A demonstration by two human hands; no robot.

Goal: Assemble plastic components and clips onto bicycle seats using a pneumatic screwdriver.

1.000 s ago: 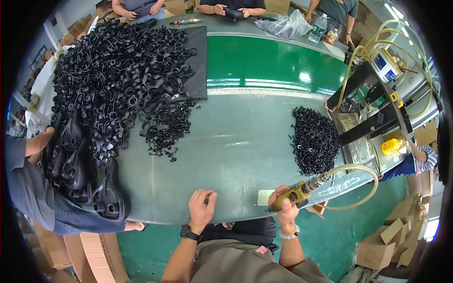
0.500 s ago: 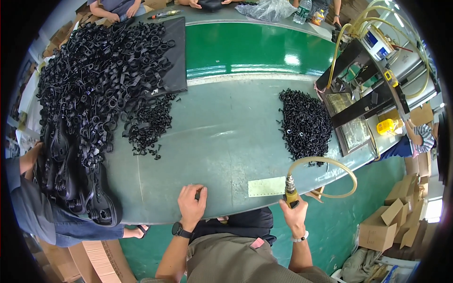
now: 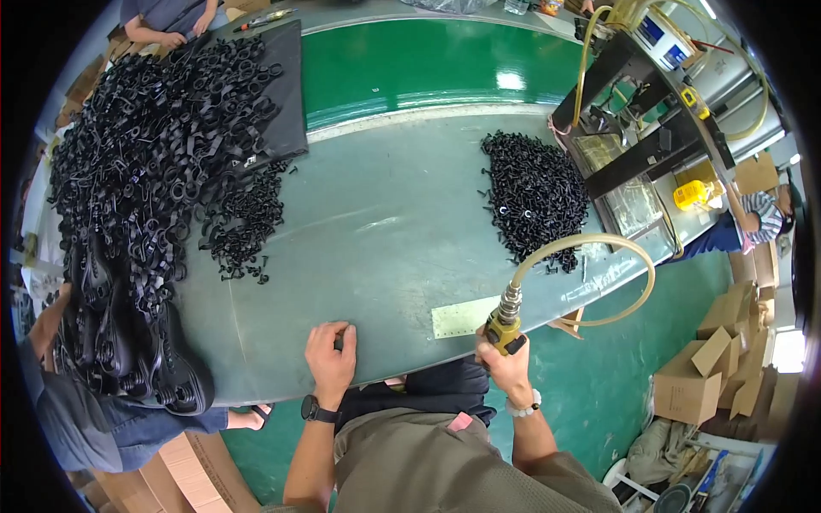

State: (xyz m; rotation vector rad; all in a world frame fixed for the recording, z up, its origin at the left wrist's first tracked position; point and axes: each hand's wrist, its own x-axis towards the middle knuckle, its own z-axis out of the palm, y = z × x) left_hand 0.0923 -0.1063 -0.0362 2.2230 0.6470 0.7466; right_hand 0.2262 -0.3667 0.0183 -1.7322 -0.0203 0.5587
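My left hand (image 3: 331, 363) rests at the table's near edge, its fingers curled around a small black part (image 3: 339, 343) that is mostly hidden. In my right hand (image 3: 506, 366) is a yellow-and-black air tool (image 3: 505, 330), gripped with its metal coupling upward. From the coupling a clear yellowish hose (image 3: 637, 244) loops out to the right. Just left of the tool, a pale perforated strip (image 3: 462, 317) lies on the table, partly covered by it. Beyond the strip is a heap of small black pegs (image 3: 537, 197).
Black ring-ended straps (image 3: 171, 128) are piled at the left, with a smaller heap of black parts (image 3: 248, 222) beside them. Black shoe soles (image 3: 181, 363) hang near a seated person. A dark metal frame (image 3: 633, 162) stands at right. Cardboard boxes (image 3: 688, 385) sit on the floor.
My right hand has lifted the air tool and moved it left, nearer the pale strip. My left hand stays closed by the table edge. The whole view has shifted a little.
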